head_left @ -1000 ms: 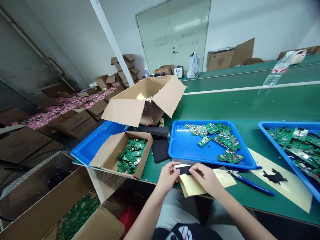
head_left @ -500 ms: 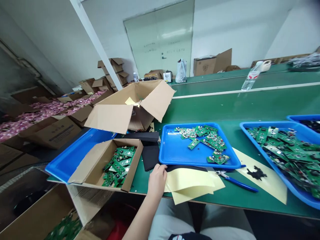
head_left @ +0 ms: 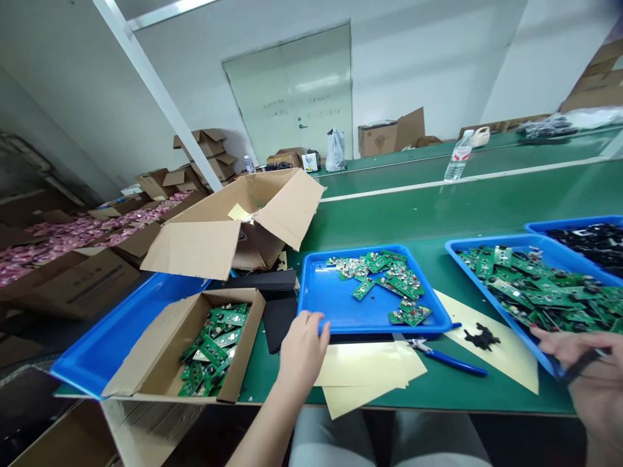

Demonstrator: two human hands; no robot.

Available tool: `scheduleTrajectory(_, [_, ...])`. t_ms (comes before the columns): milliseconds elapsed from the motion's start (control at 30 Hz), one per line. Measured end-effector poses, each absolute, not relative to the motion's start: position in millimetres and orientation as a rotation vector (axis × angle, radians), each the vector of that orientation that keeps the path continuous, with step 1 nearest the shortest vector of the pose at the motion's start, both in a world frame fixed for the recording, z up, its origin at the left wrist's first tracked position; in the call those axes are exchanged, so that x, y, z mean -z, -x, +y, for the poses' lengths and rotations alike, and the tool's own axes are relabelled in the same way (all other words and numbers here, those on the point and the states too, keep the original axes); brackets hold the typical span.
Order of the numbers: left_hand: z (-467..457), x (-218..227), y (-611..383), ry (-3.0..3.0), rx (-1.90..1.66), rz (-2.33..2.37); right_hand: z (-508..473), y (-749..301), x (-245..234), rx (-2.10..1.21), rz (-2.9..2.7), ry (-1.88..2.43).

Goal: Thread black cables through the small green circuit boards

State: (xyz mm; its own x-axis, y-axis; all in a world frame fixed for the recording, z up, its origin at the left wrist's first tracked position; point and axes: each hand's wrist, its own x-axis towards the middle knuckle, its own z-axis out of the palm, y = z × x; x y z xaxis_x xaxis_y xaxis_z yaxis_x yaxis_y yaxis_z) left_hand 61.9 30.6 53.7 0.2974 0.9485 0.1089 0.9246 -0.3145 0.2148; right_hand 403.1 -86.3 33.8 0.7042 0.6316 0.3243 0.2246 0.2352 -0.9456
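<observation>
My left hand (head_left: 302,347) rests with curled fingers on the near left corner of the middle blue tray (head_left: 335,308), which holds several green circuit boards (head_left: 389,282). Just before that tray lie yellow backing sheets (head_left: 370,373) at the table's front edge. My right hand (head_left: 591,383) is at the far right edge of view, pinching a thin black strip (head_left: 579,367) by the near rim of a second blue tray (head_left: 545,353) full of green boards (head_left: 535,285). Blue-handled cutters (head_left: 445,358) lie between my hands.
A small carton of green boards (head_left: 214,340) sits in a blue tray (head_left: 102,353) at left, with black sheets (head_left: 275,298) beside it. A large open carton (head_left: 238,224) stands behind. A third tray of black parts (head_left: 591,237) is far right; a water bottle (head_left: 457,155) stands farther back.
The view has swung right. Both hands left the black piece and yellow sheet; my left hand moved to the tray corner, my right hand went far right and now pinches a black strip.
</observation>
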Motion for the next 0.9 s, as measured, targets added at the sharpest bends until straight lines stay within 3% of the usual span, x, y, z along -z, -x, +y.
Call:
scheduleTrajectory(233, [102.6, -53.8, -155.3, -2.335, -0.109, 1.595, -63.0, -357.0, -73.1, -0.518, -0.784, 1.218])
scheduleTrajectory(467, [133.4, -51.0, -147.5, -1.976, -0.128, 1.332, -50.3, -353.3, -85.1, -0.573, -0.880, 1.400])
scheduleTrajectory(900, [129.4, -152.2, -133.5, -1.418, -0.715, 0.667, 32.9, -328.9, -148.2, -0.415, -1.419, 1.198])
